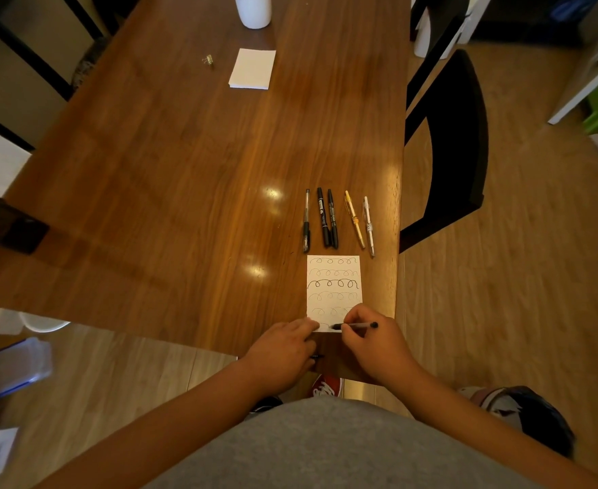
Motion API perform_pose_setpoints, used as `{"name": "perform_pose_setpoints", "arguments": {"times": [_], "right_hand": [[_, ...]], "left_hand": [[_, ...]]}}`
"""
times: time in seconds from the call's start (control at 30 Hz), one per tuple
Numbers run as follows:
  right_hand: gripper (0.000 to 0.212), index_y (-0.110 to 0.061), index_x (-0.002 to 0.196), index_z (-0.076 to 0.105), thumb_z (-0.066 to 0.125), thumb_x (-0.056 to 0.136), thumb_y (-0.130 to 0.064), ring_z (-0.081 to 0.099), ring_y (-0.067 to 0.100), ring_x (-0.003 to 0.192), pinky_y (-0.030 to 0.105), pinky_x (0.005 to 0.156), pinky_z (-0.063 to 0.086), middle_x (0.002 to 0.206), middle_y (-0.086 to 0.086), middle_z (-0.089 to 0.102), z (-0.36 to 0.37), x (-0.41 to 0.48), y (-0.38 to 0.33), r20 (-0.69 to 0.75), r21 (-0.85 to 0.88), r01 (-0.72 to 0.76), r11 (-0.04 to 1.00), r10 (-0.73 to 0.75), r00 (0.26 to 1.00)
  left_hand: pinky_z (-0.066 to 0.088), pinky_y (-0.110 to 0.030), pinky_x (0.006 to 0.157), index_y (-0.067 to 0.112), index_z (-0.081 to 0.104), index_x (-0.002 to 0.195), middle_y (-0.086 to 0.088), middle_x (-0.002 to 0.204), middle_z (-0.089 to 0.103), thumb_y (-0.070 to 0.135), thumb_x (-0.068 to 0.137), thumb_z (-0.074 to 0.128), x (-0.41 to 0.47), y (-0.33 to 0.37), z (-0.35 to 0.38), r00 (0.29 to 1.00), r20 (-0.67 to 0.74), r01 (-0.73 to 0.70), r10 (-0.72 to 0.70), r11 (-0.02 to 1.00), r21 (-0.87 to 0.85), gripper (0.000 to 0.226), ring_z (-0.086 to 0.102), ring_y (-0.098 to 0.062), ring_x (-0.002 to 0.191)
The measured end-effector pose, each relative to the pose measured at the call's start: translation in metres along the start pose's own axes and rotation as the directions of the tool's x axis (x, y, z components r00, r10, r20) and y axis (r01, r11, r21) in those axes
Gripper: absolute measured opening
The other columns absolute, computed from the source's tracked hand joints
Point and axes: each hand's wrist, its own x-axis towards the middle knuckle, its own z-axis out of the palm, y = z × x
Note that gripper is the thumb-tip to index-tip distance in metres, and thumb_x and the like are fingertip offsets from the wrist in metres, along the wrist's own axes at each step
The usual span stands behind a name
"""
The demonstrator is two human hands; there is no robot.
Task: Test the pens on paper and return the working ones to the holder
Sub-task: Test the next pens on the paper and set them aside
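Note:
A small white paper (333,291) with several rows of looped scribbles lies near the table's front edge. My right hand (373,342) grips a thin black pen (356,325) whose tip lies on the paper's bottom row. My left hand (283,351) presses the paper's lower left corner; a small dark piece, perhaps a pen cap, peeks out from under it. Beyond the paper lie several pens in a row: a grey-black pen (306,220), two black markers (327,217), a yellow pen (354,218) and a white pen (368,225). A dark holder (8,227) stands at the table's left edge.
A white paper pad (252,68) and a small binder clip (208,60) lie further back on the wooden table (170,178). A white cylinder (253,10) stands at the far end. A black chair (449,142) stands to the right of the table.

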Motion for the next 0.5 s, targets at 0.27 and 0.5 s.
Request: {"name": "perform_pose_setpoints", "arguments": {"times": [0.27,0.5], "right_hand": [[0.003,-0.026,0.093,0.06,0.059,0.095,-0.028,0.059,0.01,0.079,0.023,0.065,0.052,0.087,-0.008,0.063,0.0027,0.0039,-0.0021,0.008,-0.002,0.032,0.999,-0.032,0.999],[0.004,-0.028,0.09,0.06,0.06,0.094,-0.029,0.06,0.009,0.074,0.022,0.061,0.053,0.081,-0.012,0.062,-0.0013,0.0078,0.0045,-0.04,-0.008,0.012,1.0,-0.012,0.999]], "left_hand": [[0.033,-0.042,0.108,0.02,0.059,0.123,-0.004,0.154,0.03,0.04,0.098,0.045,0.004,0.0013,0.0018,1.0,0.028,0.01,-0.011,1.0,0.022,0.035,0.029,-0.021,0.14],[0.031,-0.046,0.108,0.02,0.058,0.125,-0.004,0.157,0.025,0.041,0.098,0.045,0.0082,0.0051,0.0051,0.998,0.058,0.016,-0.021,0.996,0.082,0.037,0.023,-0.025,0.141]]}}
